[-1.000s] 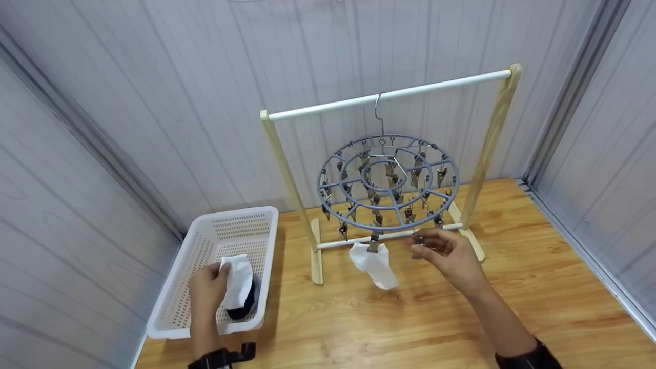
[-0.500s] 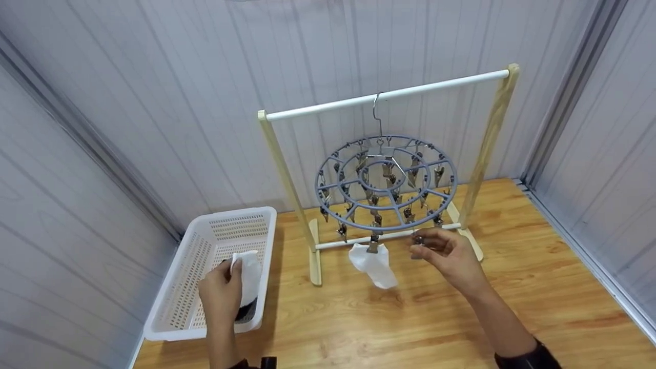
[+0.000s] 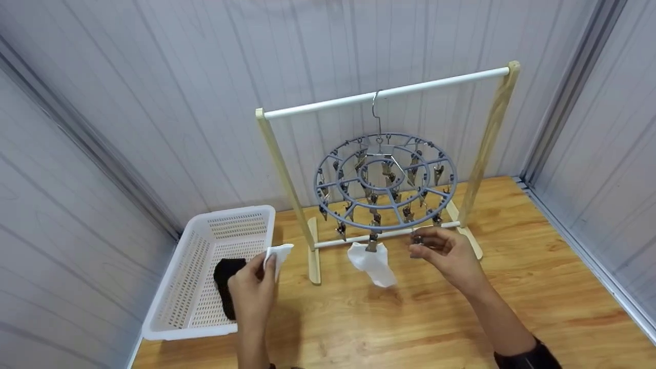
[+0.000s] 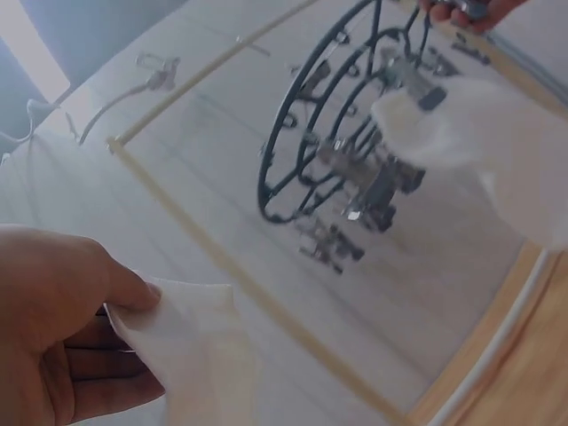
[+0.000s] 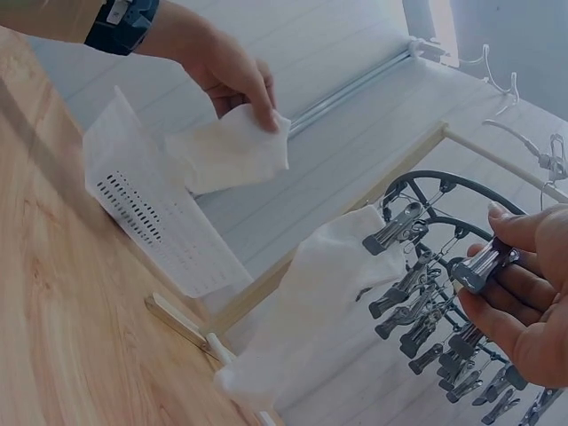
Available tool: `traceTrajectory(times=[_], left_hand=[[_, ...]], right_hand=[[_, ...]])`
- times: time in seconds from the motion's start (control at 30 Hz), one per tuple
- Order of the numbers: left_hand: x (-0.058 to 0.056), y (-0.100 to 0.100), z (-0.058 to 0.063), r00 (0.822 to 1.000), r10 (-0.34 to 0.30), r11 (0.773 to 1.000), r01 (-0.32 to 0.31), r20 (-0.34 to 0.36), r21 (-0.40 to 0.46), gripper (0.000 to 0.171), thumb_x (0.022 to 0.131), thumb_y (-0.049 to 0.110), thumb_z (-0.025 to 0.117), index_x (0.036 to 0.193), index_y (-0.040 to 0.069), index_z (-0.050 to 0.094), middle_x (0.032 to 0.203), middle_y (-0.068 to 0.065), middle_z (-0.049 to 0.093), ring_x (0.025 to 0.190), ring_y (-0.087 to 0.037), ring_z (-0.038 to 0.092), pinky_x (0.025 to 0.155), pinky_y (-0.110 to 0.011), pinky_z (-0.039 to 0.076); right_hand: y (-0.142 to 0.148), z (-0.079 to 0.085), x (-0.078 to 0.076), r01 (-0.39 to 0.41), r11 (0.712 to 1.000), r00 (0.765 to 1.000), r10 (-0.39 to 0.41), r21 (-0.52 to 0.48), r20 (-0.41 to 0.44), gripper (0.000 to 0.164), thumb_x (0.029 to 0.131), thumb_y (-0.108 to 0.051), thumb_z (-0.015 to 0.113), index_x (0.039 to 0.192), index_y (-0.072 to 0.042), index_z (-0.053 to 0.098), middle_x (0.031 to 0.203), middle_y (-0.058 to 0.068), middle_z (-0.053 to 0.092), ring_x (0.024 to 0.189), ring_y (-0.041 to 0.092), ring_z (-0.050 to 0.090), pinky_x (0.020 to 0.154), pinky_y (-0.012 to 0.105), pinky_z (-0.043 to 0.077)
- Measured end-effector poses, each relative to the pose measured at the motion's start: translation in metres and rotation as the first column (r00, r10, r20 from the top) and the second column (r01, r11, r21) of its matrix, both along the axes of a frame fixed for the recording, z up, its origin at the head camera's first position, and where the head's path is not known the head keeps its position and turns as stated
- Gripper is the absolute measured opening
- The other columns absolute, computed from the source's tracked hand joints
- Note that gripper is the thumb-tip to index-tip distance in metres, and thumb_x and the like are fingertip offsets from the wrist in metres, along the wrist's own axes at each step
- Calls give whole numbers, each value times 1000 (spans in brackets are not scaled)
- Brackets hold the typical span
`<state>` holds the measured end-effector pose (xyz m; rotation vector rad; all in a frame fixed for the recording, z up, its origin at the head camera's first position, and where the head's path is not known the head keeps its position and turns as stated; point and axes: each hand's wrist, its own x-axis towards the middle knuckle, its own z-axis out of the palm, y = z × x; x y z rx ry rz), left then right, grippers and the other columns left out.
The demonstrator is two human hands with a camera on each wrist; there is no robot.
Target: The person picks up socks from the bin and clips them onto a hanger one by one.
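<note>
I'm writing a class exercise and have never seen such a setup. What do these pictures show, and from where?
No machine here: the work is done bare-handed. The widest view comes from a head-worn camera, the two tilted views from wrist-worn ones. The left hand has a white sock in its grip, the right hand a metal clip. On the wooden table stand a rack and a basket with a black sock inside. A round hanger hangs from the rack, with a second white sock clipped to it.
</note>
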<state>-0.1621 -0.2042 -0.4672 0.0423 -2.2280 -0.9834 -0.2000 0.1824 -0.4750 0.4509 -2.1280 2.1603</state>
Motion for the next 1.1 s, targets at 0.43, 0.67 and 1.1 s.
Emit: traceTrajectory(times=[0.43,0.67,1.1], left_hand=[[10,60,7,969,-248,950,240,18,202,9,98,10,78,99,2,82,87,-5,79,70,-12,73,61,-24,60],[11,83,11,930,-368,892,349,13,287,10,98,13,78,103,6,83,94,-5,80,78,-15,77,67,-27,62],[5,124,12,868,-496,819,459,24,343,10,98,13,78,103,4,82,93,-5,80,77,-16,75,67,-29,63]], right_hand=[[-1,0,-1,-57,998,997,55,-40,-50,28,96,5,74,121,12,66,109,13,78,94,25,78,84,40,63],[-1,0,-1,-60,997,998,59,-40,-34,30,94,5,76,121,13,66,109,14,79,94,26,78,84,40,63],[1,1,-1,-53,998,997,51,-25,-51,27,94,6,76,119,10,69,109,14,79,92,30,78,83,39,63]])
